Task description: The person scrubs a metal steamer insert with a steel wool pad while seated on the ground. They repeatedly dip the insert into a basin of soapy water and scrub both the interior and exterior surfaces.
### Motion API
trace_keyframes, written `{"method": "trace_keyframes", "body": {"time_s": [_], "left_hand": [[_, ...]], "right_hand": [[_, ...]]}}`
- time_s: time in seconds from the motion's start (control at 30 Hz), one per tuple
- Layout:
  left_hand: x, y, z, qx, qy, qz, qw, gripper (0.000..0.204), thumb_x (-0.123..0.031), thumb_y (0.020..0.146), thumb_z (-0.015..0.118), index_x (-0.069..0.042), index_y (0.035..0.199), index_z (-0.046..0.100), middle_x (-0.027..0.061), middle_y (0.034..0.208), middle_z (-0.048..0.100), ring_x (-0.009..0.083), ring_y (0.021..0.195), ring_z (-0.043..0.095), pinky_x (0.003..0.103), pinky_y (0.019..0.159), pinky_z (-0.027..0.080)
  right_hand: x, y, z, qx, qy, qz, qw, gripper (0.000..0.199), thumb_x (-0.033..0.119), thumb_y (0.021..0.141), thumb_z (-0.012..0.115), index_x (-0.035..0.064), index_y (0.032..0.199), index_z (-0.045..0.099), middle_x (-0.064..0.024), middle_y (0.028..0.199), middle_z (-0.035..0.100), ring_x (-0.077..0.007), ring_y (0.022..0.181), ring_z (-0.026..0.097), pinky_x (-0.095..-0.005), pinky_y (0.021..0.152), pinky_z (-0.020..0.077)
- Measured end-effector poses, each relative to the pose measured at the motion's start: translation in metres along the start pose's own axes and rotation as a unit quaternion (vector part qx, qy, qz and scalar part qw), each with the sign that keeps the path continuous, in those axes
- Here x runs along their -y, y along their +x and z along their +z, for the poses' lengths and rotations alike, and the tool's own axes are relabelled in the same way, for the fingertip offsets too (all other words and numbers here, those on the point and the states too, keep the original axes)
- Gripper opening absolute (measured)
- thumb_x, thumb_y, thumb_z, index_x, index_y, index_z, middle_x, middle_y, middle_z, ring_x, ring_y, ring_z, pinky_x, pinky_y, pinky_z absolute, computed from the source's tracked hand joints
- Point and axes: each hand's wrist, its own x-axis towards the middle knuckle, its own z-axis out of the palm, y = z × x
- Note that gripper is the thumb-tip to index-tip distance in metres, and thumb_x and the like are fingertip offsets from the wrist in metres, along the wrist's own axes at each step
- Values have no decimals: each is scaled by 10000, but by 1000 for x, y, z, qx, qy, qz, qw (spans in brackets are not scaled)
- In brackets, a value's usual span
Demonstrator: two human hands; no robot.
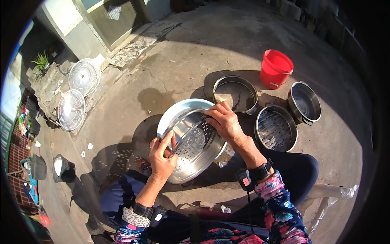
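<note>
A shiny metal steamer tray with a perforated bottom is held tilted over a light-blue basin. My left hand grips its left rim, with the thumb on the inner side. At the upper right of the tray, my right hand has its fingers bent and closed on the rim and inner wall. Whether anything small is under those fingers cannot be made out. The tray hides much of the basin.
Right of the basin on the concrete stand a round metal ring-shaped pan, another perforated steamer tray, a metal pot and a red bucket. Two fan grilles lean at the left. A dark bucket stands nearer.
</note>
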Motion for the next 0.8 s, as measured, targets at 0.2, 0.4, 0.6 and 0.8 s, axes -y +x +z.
{"method": "trace_keyframes", "body": {"time_s": [0.2, 0.4, 0.6, 0.8], "left_hand": [[-11, 8, 5, -21, 12, 58, 998, 620, 76, 571, 608, -80, 1170, 640, 153, 971, 569, 317, 942, 534, 369, 816, 486], [-8, 7, 3, -26, 18, 64, 997, 598, 103, 581, 574, -56, 1154, 641, 120, 981, 581, 256, 893, 579, 313, 776, 488], [1, 9, 4, -24, -7, 48, 999, 569, 38, 581, 639, -89, 1135, 650, 136, 911, 602, 318, 861, 565, 384, 805, 467], [-6, 10, 6, -52, 72, 116, 989, 598, 78, 587, 611, -79, 1163, 639, 131, 994, 579, 277, 947, 587, 331, 788, 500]], "right_hand": [[42, 3, 8, 87, 65, -73, 991, 256, 72, 731, 734, 49, 975, 657, -67, 949, 606, -267, 913, 563, -364, 787, 499], [32, 4, 2, 113, 32, -120, 986, 321, 68, 692, 751, 52, 998, 656, -66, 968, 609, -261, 907, 568, -353, 771, 511], [6, 9, -19, 85, -20, -22, 996, 208, 77, 750, 713, 29, 945, 663, -66, 921, 626, -261, 888, 569, -358, 784, 486], [56, 0, 23, 112, -8, -169, 979, 292, 96, 684, 746, 79, 958, 645, -32, 942, 586, -231, 851, 559, -335, 716, 512]]}}
